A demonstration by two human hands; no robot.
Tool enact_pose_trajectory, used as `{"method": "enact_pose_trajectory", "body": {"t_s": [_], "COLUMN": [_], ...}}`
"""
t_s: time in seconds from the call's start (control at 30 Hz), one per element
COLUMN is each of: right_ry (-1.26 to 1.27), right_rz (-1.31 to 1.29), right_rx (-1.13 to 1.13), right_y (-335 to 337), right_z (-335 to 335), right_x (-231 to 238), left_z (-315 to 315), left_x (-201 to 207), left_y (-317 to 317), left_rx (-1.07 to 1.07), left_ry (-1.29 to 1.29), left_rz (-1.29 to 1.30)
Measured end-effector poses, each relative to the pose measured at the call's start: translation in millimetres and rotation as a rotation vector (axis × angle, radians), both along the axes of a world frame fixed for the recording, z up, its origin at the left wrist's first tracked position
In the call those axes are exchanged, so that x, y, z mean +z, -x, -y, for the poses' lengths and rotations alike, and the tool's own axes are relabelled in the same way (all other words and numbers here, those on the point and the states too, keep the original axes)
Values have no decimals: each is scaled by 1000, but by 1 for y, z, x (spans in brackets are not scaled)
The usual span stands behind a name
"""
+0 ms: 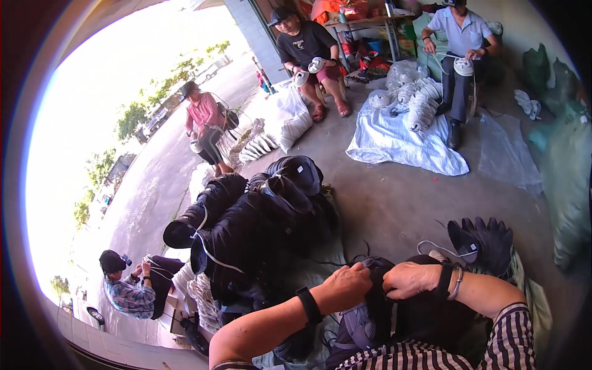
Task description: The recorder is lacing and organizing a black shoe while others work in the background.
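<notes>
Low in the frame, just right of centre: left hand (346, 285) and right hand (412, 279) side by side, both clenched on the top edge of a dark hat (370, 320) held between them, black band on the left wrist, black band and silver bangle on the right. Left of centre, a big heap of dark hats (259, 228) with white cords; lower right, a fanned stack of dark brims (484, 243) on the concrete floor (394, 197). Upper frame: seated people handling white hats (419, 102) over a white sheet (401, 145).
</notes>
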State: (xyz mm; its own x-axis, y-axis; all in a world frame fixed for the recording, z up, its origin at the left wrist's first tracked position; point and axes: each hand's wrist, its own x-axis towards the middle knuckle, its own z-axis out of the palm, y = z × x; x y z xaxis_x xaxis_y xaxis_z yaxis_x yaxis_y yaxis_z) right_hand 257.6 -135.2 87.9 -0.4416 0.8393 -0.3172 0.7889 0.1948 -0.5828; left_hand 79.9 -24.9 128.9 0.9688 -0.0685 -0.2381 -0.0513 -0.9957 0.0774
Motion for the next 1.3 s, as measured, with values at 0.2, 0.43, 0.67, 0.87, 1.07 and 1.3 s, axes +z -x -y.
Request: {"method": "enact_pose_trajectory", "body": {"t_s": [0.2,0.43,0.67,0.87,1.07,1.3], "right_ry": [57,-54,-114,-95,-162,-223], "right_rz": [39,-84,-95,-9,-71,-114], "right_rx": [-105,-288,-255,-249,-256,-276], "right_y": [5,5,3,9,12,8], "right_z": [-4,4,11,11,18,22], "right_x": [4,-2,-8,-4,-2,-3], "left_z": [11,20,14,18,12,14], "left_x": [-9,-33,-18,-10,-5,-15], "left_y": [-16,-14,-7,-15,-18,-20], "left_rx": [127,603,288,288,205,102], "left_ry": [16,353,182,130,172,119], "left_rz": [-167,95,77,-75,-103,-133]}}
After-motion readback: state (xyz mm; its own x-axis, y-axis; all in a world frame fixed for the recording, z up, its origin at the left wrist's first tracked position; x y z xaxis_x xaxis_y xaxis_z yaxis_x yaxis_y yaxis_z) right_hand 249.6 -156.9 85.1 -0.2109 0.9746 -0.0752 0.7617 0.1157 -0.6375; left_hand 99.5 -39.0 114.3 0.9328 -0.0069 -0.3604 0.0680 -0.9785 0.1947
